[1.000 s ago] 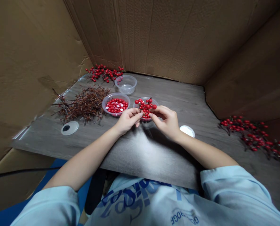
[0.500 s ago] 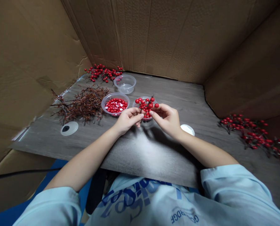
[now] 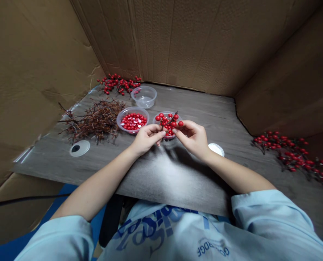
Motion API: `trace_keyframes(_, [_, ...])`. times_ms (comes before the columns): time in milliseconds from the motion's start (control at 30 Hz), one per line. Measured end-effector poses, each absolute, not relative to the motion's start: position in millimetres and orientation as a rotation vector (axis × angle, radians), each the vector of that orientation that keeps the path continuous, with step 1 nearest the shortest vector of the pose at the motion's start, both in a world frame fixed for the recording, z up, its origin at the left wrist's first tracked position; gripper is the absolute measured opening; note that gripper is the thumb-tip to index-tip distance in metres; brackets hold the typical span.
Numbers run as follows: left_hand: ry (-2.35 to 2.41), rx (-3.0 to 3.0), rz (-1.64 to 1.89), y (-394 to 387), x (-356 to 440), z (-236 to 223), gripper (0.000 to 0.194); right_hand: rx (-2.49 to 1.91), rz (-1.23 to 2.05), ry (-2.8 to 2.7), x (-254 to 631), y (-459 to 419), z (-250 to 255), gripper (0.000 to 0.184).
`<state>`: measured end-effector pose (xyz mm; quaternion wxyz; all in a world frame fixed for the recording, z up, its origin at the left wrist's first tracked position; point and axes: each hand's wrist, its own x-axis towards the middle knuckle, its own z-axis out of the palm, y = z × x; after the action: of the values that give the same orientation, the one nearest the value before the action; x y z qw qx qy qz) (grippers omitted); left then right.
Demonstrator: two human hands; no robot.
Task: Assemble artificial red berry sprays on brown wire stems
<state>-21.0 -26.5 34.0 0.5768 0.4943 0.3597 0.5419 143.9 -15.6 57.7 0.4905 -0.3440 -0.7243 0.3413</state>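
My left hand (image 3: pixel 147 138) and my right hand (image 3: pixel 192 137) meet over a small transparent plastic bowl (image 3: pixel 153 121). Between their fingertips is a sprig of glossy red artificial berries (image 3: pixel 168 122) on a thin dark stem. My right thumb and forefinger pinch it at the right side. My left fingertips reach its lower part, and the fingers partly hide the stem. The sprig hangs just above the bowl, and I cannot tell what the bowl holds.
To the left stand a plastic bowl of loose red berries (image 3: pixel 117 121) and a heap of bare brown twigs (image 3: pixel 96 119). Red berry branches (image 3: pixel 119 84) lie at the back, more (image 3: pixel 289 154) lie right, and cardboard walls surround the dark wood-grain table (image 3: pixel 161 174).
My hands and the sprig have shifted only slightly, with my right hand a little higher. The berries on the sprig have turned slightly, and both hands keep hold of it.
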Motion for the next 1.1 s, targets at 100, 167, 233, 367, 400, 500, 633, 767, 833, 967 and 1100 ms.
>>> trace_keyframes(100, [0.831,1.177,1.252,-26.9,-21.4,34.2,0.028,-0.851,0.785,-1.787,144.2,-16.4,59.1,0.011])
trace_keyframes(167, [0.833,1.187,1.241,-27.3,-21.5,34.6,0.028,-0.868,0.77,-1.799,144.0,-17.1,60.2,0.011])
trace_keyframes(233, [0.835,1.19,1.237,-27.7,-21.3,35.0,0.029,-0.871,0.765,-1.802,143.8,-17.4,60.9,0.01])
trace_keyframes(367, [0.836,1.19,1.241,-28.1,-20.8,35.0,0.03,-0.868,0.757,-1.803,143.6,-17.0,60.7,0.01])
trace_keyframes(400, [0.836,1.187,1.243,-27.9,-20.8,34.7,0.03,-0.87,0.758,-1.802,143.6,-17.0,60.5,0.01])
trace_keyframes(500, [0.834,1.178,1.254,-26.9,-20.9,33.1,0.03,-0.867,0.76,-1.812,143.8,-17.7,60.9,0.011])
trace_keyframes(633, [0.825,1.162,1.273,-25.7,-21.2,31.0,0.029,-0.862,0.736,-1.836,143.6,-20.2,61.7,0.012])
trace_keyframes(767, [0.822,1.165,1.267,-25.9,-21.3,30.9,0.029,-0.857,0.729,-1.815,143.3,-20.7,60.1,0.013])
trace_keyframes(833, [0.832,1.173,1.254,-26.0,-21.3,31.5,0.029,-0.868,0.727,-1.814,143.2,-20.3,58.7,0.013])
trace_keyframes(967, [0.838,1.171,1.253,-25.7,-21.3,32.5,0.031,-0.875,0.754,-1.819,142.9,-20.1,56.7,0.014])
trace_keyframes(1100, [0.828,1.179,1.261,-25.7,-21.7,32.4,0.029,-0.88,0.762,-1.811,142.3,-21.5,56.7,0.015])
